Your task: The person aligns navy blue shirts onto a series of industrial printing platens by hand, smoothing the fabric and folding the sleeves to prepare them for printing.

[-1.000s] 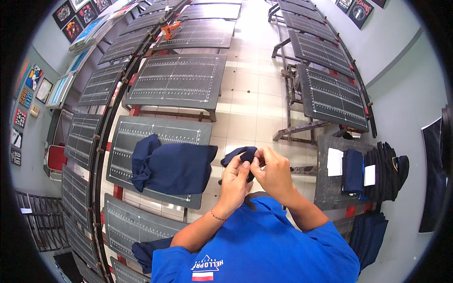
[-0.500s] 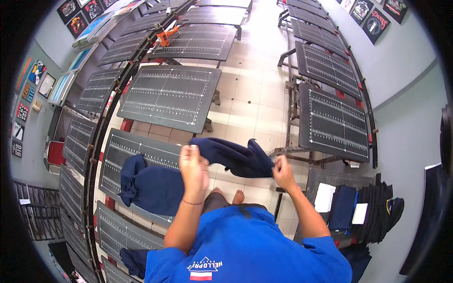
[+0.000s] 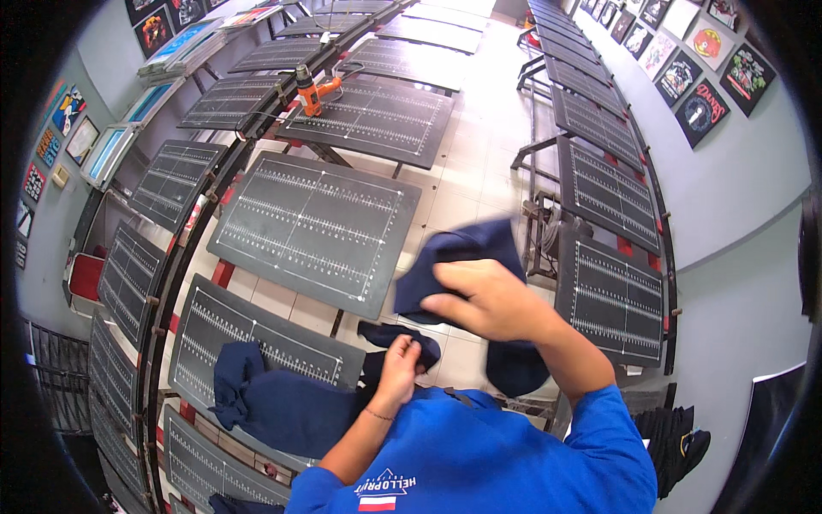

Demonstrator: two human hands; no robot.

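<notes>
In the head view, the left hand (image 3: pixel 396 373) pinches dark navy cloth (image 3: pixel 467 242) between thumb and fingers. The right hand (image 3: pixel 495 301) is raised in front of the cloth, which shows above, left of and below it; its thumb and forefinger are apart, and whether its other fingers grip cannot be told. A navy garment (image 3: pixel 295 409) lies on a board (image 3: pixel 195 338) to the left.

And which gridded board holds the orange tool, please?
The second board beyond the large navy garment, left of the aisle; only it carries the orange tool.
</notes>
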